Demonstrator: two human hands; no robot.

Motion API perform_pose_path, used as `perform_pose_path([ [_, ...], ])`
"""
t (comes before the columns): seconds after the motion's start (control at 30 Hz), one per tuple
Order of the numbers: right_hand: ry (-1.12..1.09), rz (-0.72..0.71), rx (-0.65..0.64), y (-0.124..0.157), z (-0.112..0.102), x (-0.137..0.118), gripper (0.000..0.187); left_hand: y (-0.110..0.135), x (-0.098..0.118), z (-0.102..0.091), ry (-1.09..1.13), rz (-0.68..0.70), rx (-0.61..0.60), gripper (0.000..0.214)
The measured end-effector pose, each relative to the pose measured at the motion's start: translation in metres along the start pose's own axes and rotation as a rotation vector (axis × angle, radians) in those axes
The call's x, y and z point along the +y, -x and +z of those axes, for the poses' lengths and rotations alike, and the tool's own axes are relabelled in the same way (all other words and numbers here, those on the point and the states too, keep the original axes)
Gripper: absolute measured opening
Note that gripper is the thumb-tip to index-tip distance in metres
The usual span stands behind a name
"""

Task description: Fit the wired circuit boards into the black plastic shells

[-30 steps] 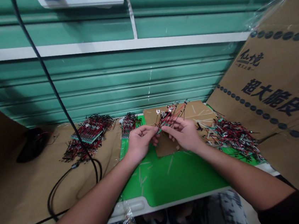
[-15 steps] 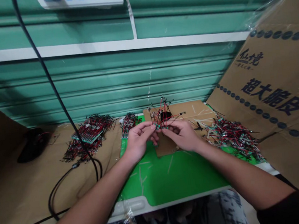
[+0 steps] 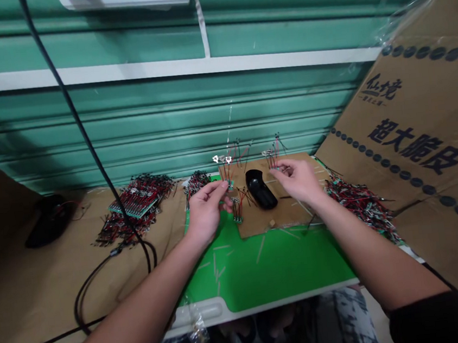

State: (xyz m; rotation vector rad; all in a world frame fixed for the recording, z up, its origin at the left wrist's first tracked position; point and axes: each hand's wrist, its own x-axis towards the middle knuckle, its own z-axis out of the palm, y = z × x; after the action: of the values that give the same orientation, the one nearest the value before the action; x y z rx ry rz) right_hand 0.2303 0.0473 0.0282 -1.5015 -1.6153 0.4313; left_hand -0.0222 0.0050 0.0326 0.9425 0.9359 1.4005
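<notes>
My left hand pinches a small circuit board with red and black wires standing up from it, silvery parts at their tips. To the right, my right hand grips a similar wired board between thumb and fingertips. Between the hands a glossy black curved object lies on a cardboard sheet. Just below my left fingers rests another small wired board, at the cardboard's left edge.
Heaps of wired boards lie at the left, centre left and right. Thin pale strips are scattered on the green mat. A black cable hangs at left. A printed cardboard box stands at right.
My hands were together over the cardboard and have moved apart. My right hand went right with one wired board, my left slightly left with another. The black curved object is now uncovered.
</notes>
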Motion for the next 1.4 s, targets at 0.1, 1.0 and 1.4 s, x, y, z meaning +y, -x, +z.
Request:
perform_pose_path([
  [0.1,0.378,0.018,-0.016,-0.008,-0.013,0.011,0.021,0.001,-0.002,0.001,-0.056,0.007,-0.022,0.042],
  [1.0,-0.307,-0.193,-0.365,0.051,0.02,-0.049,0.024,0.011,-0.005,0.007,-0.273,-0.013,-0.215,0.042],
  [1.4,-0.453,-0.127,-0.323,0.052,0.023,-0.047,0.013,0.012,-0.006,0.006,-0.339,0.003,-0.232,0.039],
])
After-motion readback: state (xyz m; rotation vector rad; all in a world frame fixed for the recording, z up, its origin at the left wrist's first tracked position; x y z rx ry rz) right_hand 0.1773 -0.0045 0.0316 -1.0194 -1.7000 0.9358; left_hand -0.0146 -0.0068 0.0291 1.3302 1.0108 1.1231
